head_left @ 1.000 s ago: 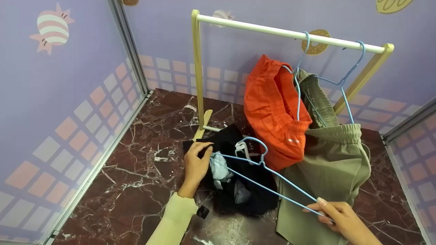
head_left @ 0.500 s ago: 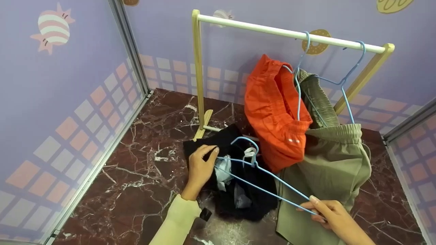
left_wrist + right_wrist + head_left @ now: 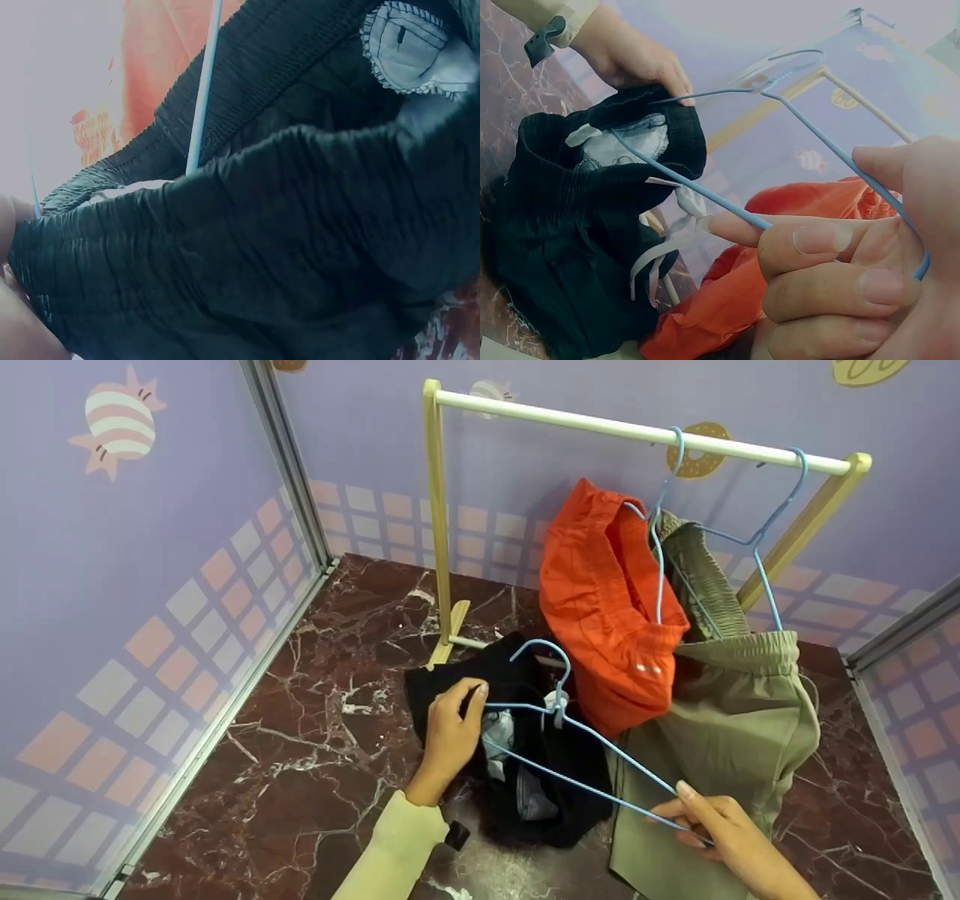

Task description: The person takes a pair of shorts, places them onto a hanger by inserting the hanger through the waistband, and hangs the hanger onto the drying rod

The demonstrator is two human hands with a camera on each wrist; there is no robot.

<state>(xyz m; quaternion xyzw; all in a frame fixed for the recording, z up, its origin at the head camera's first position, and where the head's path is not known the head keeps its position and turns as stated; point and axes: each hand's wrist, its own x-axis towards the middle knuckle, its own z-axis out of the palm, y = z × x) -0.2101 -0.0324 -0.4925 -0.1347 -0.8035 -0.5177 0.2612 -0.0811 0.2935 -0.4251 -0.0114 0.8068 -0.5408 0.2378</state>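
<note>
My left hand (image 3: pixel 454 731) pinches the elastic waistband of a pair of black shorts (image 3: pixel 577 810) low in front of the rack. One end of a blue clothes hanger (image 3: pixel 615 749) reaches inside that waistband, beside the left fingers. At the hanger's other end, my right hand (image 3: pixel 720 832) grips the wire, with curled fingers plain in the right wrist view. The hanger's hook points upward, free of the rail. A pale pocket lining (image 3: pixel 634 142) and a white drawstring (image 3: pixel 691 202) show at the shorts' opening. The left wrist view shows the waistband (image 3: pixel 225 255) stretched close up, hiding most of the left hand.
Orange shorts (image 3: pixel 592 585) and khaki trousers (image 3: pixel 735 712) hang on blue hangers from the right half of the rack's white rail (image 3: pixel 562 419). A wooden post (image 3: pixel 437 525) stands at left. Printed wall panels enclose the marbled floor (image 3: pixel 300 780).
My right hand has shifted left and slightly up, pushing the hanger toward the left hand. The hook has swung to a more upright angle. My left hand has drifted slightly right with the waistband.
</note>
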